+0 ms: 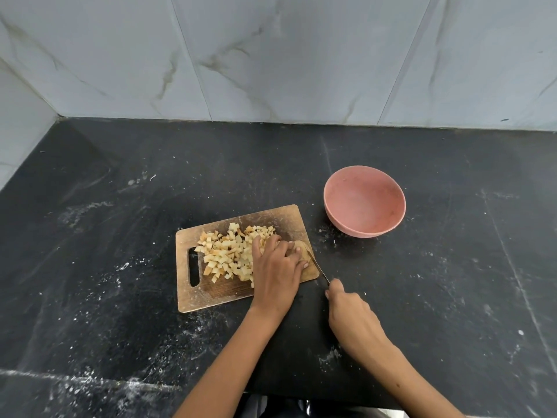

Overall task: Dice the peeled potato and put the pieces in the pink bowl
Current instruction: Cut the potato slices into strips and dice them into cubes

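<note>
A person works at a wooden cutting board [211, 292] lying on a dark stone surface [120, 182] backed by pale marbled wall tiles [271, 55]. A loose heap of diced potato pieces [227, 251] covers the middle of the board, beside its handle slot. At the board's right end the left hand [275, 267] presses down on the last uncut piece of potato [301, 247], its grip curled over it with fingertips touching the flesh. The right hand [351, 315], just off the board's right edge, has its grip wrapped tight round the handle of a knife [318, 267], whose thin blade slants up onto the board and meets the potato beside the left fingertips. The pink bowl [364, 200] stands upright on the surface, beyond the board's right corner and apart from it; nothing lies inside it. White specks and smears dot the surface around the board.
</note>
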The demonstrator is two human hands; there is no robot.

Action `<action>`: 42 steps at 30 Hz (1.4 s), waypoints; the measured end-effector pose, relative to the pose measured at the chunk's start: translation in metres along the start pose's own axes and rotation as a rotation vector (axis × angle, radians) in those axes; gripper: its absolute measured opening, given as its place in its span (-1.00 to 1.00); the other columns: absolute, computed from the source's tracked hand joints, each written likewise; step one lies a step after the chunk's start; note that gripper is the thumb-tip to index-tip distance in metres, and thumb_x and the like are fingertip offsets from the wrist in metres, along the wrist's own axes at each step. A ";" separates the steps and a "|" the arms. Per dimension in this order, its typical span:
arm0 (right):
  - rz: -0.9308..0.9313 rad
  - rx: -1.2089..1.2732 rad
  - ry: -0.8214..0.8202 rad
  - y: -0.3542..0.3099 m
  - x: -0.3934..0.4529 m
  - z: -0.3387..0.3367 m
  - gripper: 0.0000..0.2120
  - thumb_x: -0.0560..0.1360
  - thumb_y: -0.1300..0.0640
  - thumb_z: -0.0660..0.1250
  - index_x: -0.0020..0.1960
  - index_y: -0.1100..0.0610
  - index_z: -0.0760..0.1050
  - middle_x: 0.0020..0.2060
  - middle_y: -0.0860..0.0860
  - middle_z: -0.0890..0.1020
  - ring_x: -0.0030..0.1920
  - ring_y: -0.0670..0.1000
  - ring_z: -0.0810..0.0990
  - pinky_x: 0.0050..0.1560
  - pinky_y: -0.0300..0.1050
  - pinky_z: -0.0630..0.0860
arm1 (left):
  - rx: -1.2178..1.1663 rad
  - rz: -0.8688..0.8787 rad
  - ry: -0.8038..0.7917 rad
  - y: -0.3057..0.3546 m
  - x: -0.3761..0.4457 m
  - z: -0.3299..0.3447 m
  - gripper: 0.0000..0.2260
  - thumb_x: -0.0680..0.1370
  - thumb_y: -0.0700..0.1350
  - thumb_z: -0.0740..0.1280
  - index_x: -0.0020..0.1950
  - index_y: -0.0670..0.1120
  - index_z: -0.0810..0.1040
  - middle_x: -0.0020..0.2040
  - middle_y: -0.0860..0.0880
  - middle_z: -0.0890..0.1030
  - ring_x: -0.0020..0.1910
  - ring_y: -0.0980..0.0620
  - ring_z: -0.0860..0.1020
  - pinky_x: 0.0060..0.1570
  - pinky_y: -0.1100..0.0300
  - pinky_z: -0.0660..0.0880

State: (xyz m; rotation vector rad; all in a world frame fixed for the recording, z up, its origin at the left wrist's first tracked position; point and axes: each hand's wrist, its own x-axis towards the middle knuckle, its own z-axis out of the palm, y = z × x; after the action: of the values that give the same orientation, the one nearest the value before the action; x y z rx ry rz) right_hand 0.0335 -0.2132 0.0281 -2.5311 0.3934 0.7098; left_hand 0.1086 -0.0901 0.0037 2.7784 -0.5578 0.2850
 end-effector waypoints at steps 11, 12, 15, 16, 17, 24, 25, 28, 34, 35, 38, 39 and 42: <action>0.017 -0.003 0.040 -0.020 0.019 -0.004 -0.95 0.62 0.23 -0.01 0.05 0.14 0.20 0.01 0.21 0.57 0.02 0.24 0.56 -0.15 -0.01 0.38 | 0.031 -0.033 0.001 0.003 -0.004 0.005 -0.85 0.39 -0.06 0.53 -0.10 -0.08 0.71 -0.11 -0.03 0.66 0.13 -0.13 0.55 0.28 -0.12 0.12; 0.019 -0.011 0.036 -0.016 0.016 -0.001 -0.96 0.62 0.22 -0.02 0.04 0.13 0.19 0.01 0.20 0.57 0.02 0.23 0.56 -0.16 -0.02 0.38 | 0.036 -0.038 0.003 0.004 -0.005 0.005 -0.85 0.39 -0.06 0.53 -0.10 -0.08 0.71 -0.11 -0.03 0.66 0.14 -0.14 0.55 0.28 -0.12 0.12; 0.030 -0.029 0.020 -0.001 -0.001 0.007 -0.94 0.64 0.18 -0.03 -0.02 0.10 0.15 -0.05 0.17 0.58 -0.04 0.21 0.56 -0.19 -0.04 0.36 | 0.035 -0.045 0.024 0.005 -0.005 0.006 -0.86 0.38 -0.07 0.54 -0.12 -0.07 0.71 -0.11 -0.03 0.66 0.14 -0.15 0.55 0.28 -0.14 0.10; 0.028 -0.027 0.015 0.003 -0.006 0.009 -0.92 0.64 0.17 -0.04 -0.04 0.09 0.14 -0.08 0.16 0.58 -0.06 0.21 0.56 -0.20 -0.03 0.36 | 0.032 -0.048 0.030 0.005 -0.005 0.006 -0.86 0.38 -0.07 0.54 -0.12 -0.07 0.71 -0.11 -0.03 0.66 0.14 -0.15 0.55 0.29 -0.15 0.09; 0.022 -0.016 0.014 0.006 -0.009 0.010 -0.90 0.65 0.14 -0.05 -0.05 0.09 0.14 -0.10 0.15 0.57 -0.07 0.21 0.55 -0.20 -0.03 0.35 | 0.031 -0.049 0.033 0.005 -0.006 0.005 -0.86 0.38 -0.07 0.54 -0.12 -0.07 0.71 -0.11 -0.03 0.66 0.15 -0.15 0.55 0.29 -0.15 0.09; -0.043 0.058 0.021 -0.008 0.013 -0.007 -0.83 0.67 0.06 -0.03 0.00 0.14 0.21 -0.05 0.21 0.57 -0.02 0.25 0.55 -0.15 0.02 0.41 | 0.029 -0.045 0.007 0.007 -0.011 0.003 -0.91 0.41 -0.11 0.51 -0.13 -0.09 0.71 -0.06 -0.05 0.67 0.19 -0.18 0.53 0.30 -0.26 0.21; -0.053 0.084 0.034 -0.009 0.014 -0.010 -0.82 0.66 0.06 -0.02 0.00 0.15 0.23 -0.07 0.22 0.57 -0.04 0.25 0.55 -0.13 0.02 0.42 | 0.029 -0.038 0.007 0.006 -0.012 0.003 -0.91 0.41 -0.12 0.51 -0.12 -0.10 0.71 -0.05 -0.06 0.67 0.20 -0.18 0.53 0.29 -0.28 0.22; -0.069 0.153 0.069 -0.009 0.015 -0.015 -0.82 0.66 0.07 -0.01 -0.02 0.15 0.26 -0.15 0.19 0.57 -0.11 0.22 0.56 -0.19 0.00 0.42 | 0.016 -0.028 0.008 0.002 -0.012 0.003 -0.89 0.42 -0.14 0.50 -0.08 -0.10 0.71 -0.02 -0.07 0.67 0.22 -0.20 0.51 0.30 -0.31 0.19; -0.053 0.133 0.040 -0.014 0.015 -0.008 -0.83 0.66 0.07 -0.01 -0.04 0.14 0.22 -0.07 0.21 0.58 -0.04 0.25 0.55 -0.14 0.01 0.41 | -0.051 -0.060 0.008 0.001 -0.007 0.003 -0.90 0.38 -0.12 0.54 -0.14 -0.06 0.71 -0.08 -0.02 0.66 0.22 -0.18 0.52 0.34 -0.29 0.10; -0.032 0.107 0.043 -0.015 0.016 -0.006 -0.87 0.66 0.10 -0.01 -0.03 0.13 0.20 -0.05 0.21 0.58 -0.02 0.26 0.55 -0.16 0.00 0.39 | -0.060 -0.062 0.012 0.000 -0.007 0.004 -0.91 0.38 -0.12 0.54 -0.14 -0.05 0.71 -0.09 -0.02 0.66 0.22 -0.17 0.52 0.34 -0.29 0.09; -0.013 0.040 0.045 -0.019 0.024 -0.004 -0.95 0.63 0.20 0.00 -0.02 0.12 0.17 -0.01 0.22 0.57 0.02 0.26 0.55 -0.17 -0.02 0.36 | -0.083 -0.068 0.024 -0.002 -0.007 0.006 -0.92 0.38 -0.09 0.53 -0.15 -0.02 0.71 -0.08 0.00 0.66 0.23 -0.15 0.51 0.34 -0.27 0.07; -0.026 0.040 0.038 -0.021 0.026 -0.005 -0.96 0.62 0.20 0.00 -0.02 0.13 0.18 -0.01 0.23 0.57 0.02 0.27 0.54 -0.16 -0.01 0.37 | -0.092 -0.072 0.026 -0.002 -0.008 0.006 -0.92 0.38 -0.08 0.53 -0.15 -0.01 0.71 -0.07 0.01 0.66 0.23 -0.15 0.51 0.34 -0.27 0.06; -0.061 0.096 0.047 -0.019 0.031 -0.010 -0.88 0.65 0.13 0.00 -0.01 0.15 0.23 -0.05 0.23 0.57 -0.03 0.28 0.54 -0.17 0.00 0.40 | -0.110 -0.079 0.026 -0.004 -0.008 0.006 -0.92 0.40 -0.06 0.52 -0.13 0.01 0.71 -0.06 0.02 0.66 0.25 -0.14 0.50 0.37 -0.25 -0.01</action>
State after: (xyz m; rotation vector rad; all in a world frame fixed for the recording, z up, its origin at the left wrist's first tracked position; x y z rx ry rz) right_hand 0.0709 -0.2066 0.0251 -2.4617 0.3555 0.5953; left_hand 0.1038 -0.0857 -0.0052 2.6789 -0.4420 0.2643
